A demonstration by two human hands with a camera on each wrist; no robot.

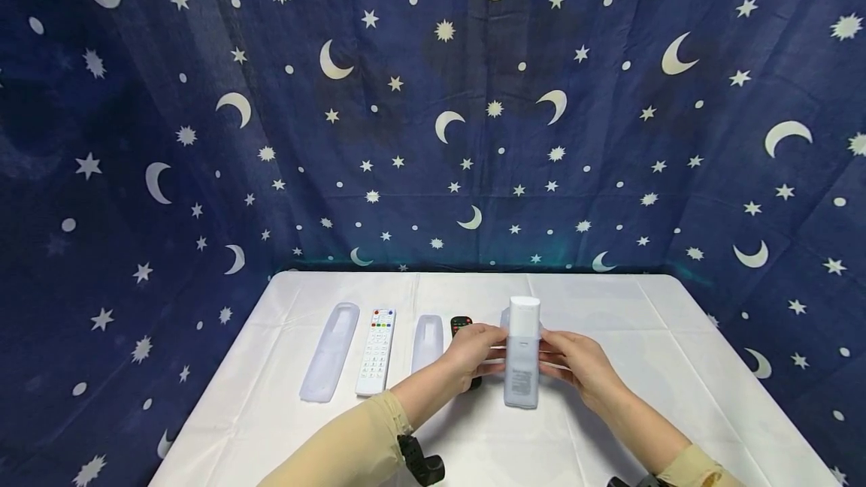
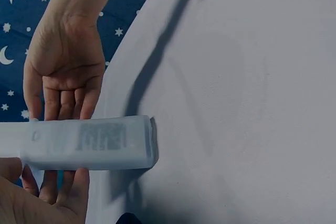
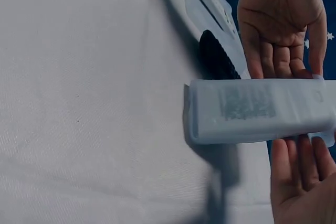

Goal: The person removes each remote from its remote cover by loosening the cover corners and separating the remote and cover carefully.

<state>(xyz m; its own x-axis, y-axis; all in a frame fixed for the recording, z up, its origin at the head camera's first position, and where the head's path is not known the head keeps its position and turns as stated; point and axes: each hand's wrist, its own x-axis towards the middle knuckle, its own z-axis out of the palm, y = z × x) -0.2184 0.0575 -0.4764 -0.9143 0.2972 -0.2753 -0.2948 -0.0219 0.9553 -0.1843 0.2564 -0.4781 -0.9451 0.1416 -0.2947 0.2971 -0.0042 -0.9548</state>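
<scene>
In the head view a white remote control (image 1: 524, 316) is held up over the table, its button-less back facing me. A translucent sleeve (image 1: 522, 389) covers its lower part; a printed label shows through. My left hand (image 1: 468, 355) grips it from the left and my right hand (image 1: 583, 363) from the right, thumbs near the sleeve's edge. Fingers of both hands pass behind it. In the left wrist view the sleeved end (image 2: 105, 142) points right, between both hands. The right wrist view shows the same sleeve (image 3: 247, 109) and label. A translucent flap shows behind the remote.
On the white table (image 1: 237, 404), left of my hands, lie a long translucent sleeve (image 1: 328, 355), a white remote with buttons (image 1: 376, 352), a smaller translucent sleeve (image 1: 428, 340) and a black remote (image 1: 461, 322), partly hidden by my left hand. A blue star-and-moon curtain (image 1: 433, 96) hangs behind.
</scene>
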